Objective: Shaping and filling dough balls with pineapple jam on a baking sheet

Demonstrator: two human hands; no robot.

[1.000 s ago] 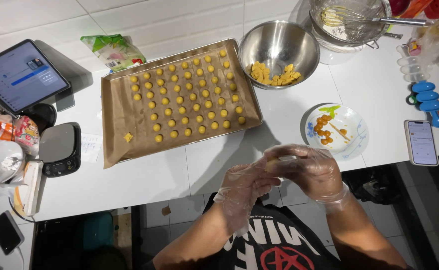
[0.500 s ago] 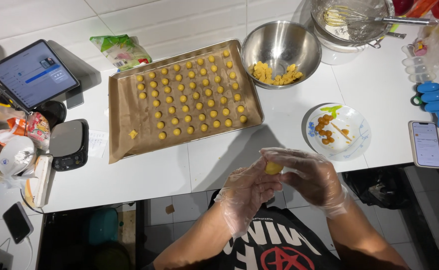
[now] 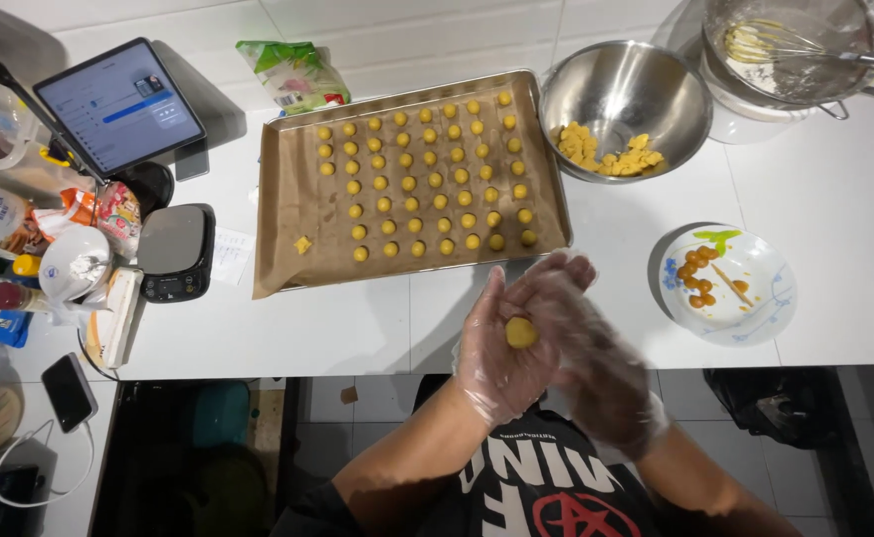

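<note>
Grip now parted, a yellow dough ball is cupped between left hand and right hand, rounded, tray at twelve o'clock.

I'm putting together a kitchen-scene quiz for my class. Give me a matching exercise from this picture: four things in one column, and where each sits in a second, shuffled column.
Things:
1. yellow dough ball
2. rows of small yellow balls
3. yellow dough chunks
4. whisk

Places:
A. in the steel bowl right of the tray
B. between the gloved left hand and right hand
C. in the pot at the top right
D. on the paper-lined baking tray

Pairs: 1-B, 2-D, 3-A, 4-C
</note>
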